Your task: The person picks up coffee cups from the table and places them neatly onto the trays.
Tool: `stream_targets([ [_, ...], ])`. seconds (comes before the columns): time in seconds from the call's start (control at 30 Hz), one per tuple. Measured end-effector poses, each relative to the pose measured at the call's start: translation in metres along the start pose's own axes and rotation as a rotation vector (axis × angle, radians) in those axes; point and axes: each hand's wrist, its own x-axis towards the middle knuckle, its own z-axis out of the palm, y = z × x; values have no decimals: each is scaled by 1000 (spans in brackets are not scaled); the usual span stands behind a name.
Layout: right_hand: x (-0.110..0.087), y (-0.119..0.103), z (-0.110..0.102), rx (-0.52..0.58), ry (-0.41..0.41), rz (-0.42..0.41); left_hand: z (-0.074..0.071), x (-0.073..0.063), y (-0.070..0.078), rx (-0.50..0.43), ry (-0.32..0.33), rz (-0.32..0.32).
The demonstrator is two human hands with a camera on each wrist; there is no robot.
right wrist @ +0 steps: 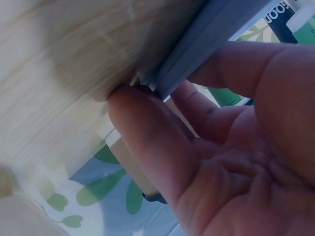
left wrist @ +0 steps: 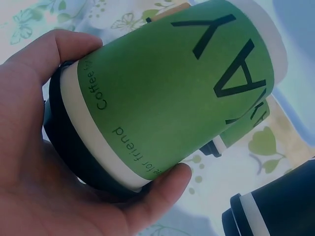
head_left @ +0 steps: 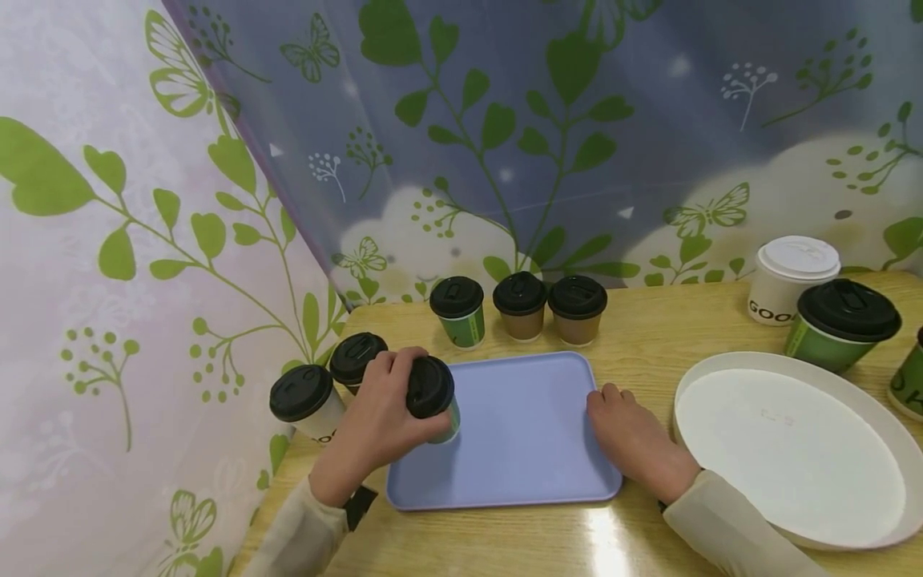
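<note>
A green cup (left wrist: 177, 93) with a black lid is over the left end of a lilac-blue tray (head_left: 526, 425); whether it touches cannot be told. The left hand (head_left: 385, 413) has fingers and thumb clamped round its lidded end. The right hand's (head_left: 633, 437) fingers pinch the tray's right rim. The pale wood-grained table (head_left: 519, 545) catches a glare in front. Behind it hangs blue-grey fabric (head_left: 649, 128) printed with leaves and butterflies; paler leaf-printed fabric (head_left: 58, 272) borders the left.

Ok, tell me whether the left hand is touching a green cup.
Touching. The left wrist view shows the left hand gripping the cup around its lid.
</note>
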Motion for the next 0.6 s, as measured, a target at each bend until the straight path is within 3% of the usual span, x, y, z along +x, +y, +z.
stream_targets([
  [0.37,0,0,1,6,-9,11,3,4,-2,16,-8,-2],
  [0.6,-1,1,3,0,43,-5,6,4,-3,23,-19,-5],
])
